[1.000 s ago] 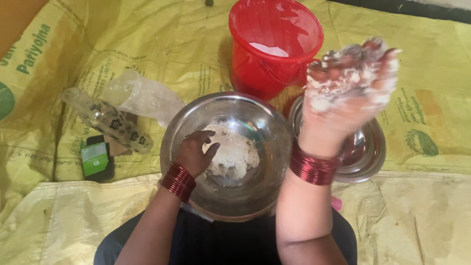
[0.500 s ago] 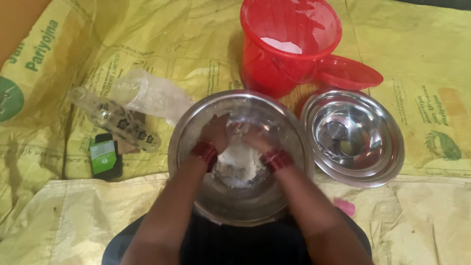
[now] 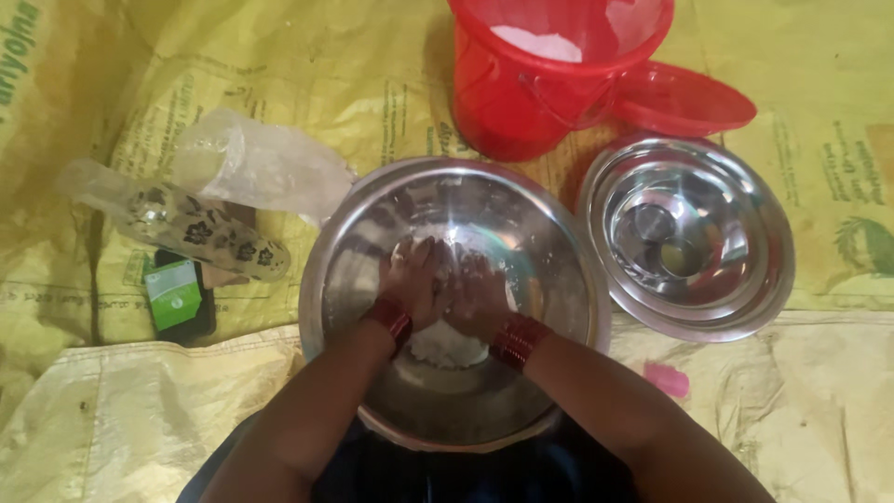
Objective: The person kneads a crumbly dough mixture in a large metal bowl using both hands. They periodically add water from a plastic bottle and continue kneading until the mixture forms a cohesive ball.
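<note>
A lump of white dough (image 3: 447,343) is pressed down at the bottom of a large steel bowl (image 3: 345,270), which rests on yellow woven sacking (image 3: 112,410) spread on the floor. The left hand (image 3: 413,279) and the right hand (image 3: 477,293) are laid side by side on the dough, touching each other, fingers curled down into it; each grip is pushed into the mass rather than clenched around it, and no tool is held. Red bangles (image 3: 518,340) are worn at both wrists.

Judged from the bowl, the flour appears already gathered into one lump, with only a thin smear left on the steel; kneading seems under way, and how smooth the dough is cannot be told.

Just right of the bowl, a stack of nested steel bowls (image 3: 689,237) is seen. Behind them a red bucket (image 3: 521,84) holding white flour is stood, its red lid (image 3: 684,98) leaning beside it. To the left, a patterned clear bottle (image 3: 200,233), a crumpled plastic bag (image 3: 251,163) and a green-cased phone (image 3: 177,296) are lying.
</note>
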